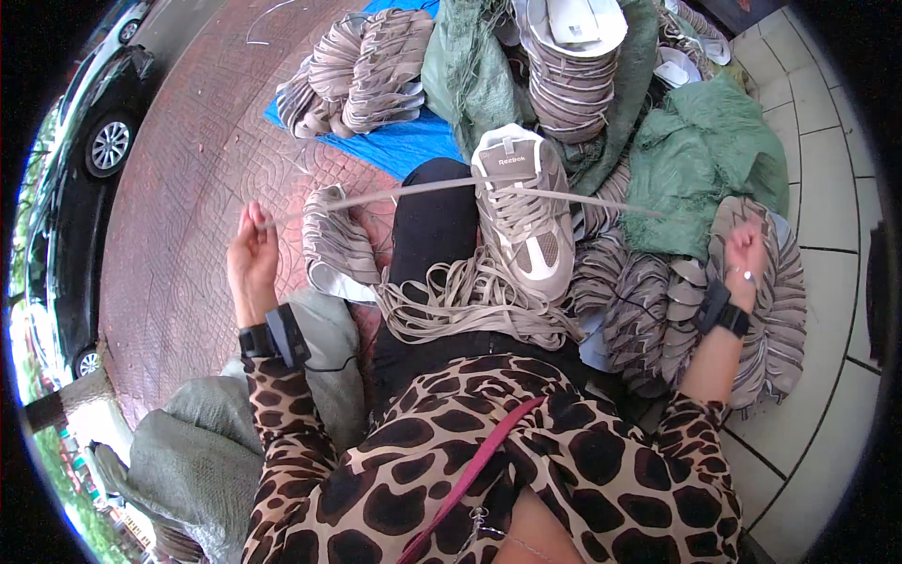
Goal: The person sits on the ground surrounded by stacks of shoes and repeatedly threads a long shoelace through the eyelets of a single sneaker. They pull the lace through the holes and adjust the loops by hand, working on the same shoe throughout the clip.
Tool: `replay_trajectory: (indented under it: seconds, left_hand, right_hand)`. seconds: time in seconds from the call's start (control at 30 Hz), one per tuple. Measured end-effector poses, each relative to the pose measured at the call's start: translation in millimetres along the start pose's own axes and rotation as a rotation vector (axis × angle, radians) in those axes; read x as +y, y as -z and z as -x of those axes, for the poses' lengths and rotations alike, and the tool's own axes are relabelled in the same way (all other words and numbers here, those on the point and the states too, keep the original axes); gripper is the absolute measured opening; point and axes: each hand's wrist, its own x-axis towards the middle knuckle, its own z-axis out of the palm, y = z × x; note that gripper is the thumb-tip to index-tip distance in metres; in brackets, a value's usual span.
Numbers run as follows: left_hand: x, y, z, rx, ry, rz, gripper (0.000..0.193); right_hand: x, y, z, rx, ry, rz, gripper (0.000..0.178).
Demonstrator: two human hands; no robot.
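On my thighs rests a beige-grey sneaker upper (529,211) with white edging, its toe pointing toward me. A flat light shoelace (395,194) stretches nearly straight from its eyelets out to both sides. My left hand (252,254), raised out to the left, pinches one end between its fingertips. Far to the right, my closed right hand (745,254) is in line with the other stretch of lace, whose last part fades against green sacking. A heap of loose beige laces (479,303) lies across my lap below the toe.
Nested stacks of similar uppers stand at the back left (371,70), back centre (573,89), right (658,310) and beside my left knee (336,240). Green woven sacks (705,155) and a blue sheet (404,150) lie among them. A grey sack (193,451) sits left; a black car (85,188) is parked beyond.
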Motion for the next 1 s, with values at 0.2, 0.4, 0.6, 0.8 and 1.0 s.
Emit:
replay_trajectory:
  seconds: [0.2, 0.4, 0.6, 0.8, 1.0]
  left_hand:
    - [-52.9, -4.2, 31.3, -0.034, -0.009, -0.503, 0.059]
    - [-152.8, -92.6, 83.5, -0.606, -0.284, -1.227, 0.024]
    - [-198.0, -115.3, 109.8, -0.769, -0.61, -1.742, 0.016]
    - [-167.7, -134.9, 99.3, -0.65, 0.588, -0.961, 0.017]
    - [-194.4, -102.8, 68.2, -0.777, 0.052, -1.337, 0.021]
  right_hand:
    - [68.7, -86.0, 59.9, -0.01, 0.127, 0.653, 0.026]
    - [163.7, -189.2, 88.1, -0.593, -0.102, 0.761, 0.011]
    - [189.9, -211.0, 83.7, -0.889, -0.107, 0.883, 0.021]
    - [186.4, -225.0, 64.8, -1.064, -0.244, 1.009, 0.033]
    - [183.7, -243.2, 57.6, -1.178, -0.16, 1.25, 0.038]
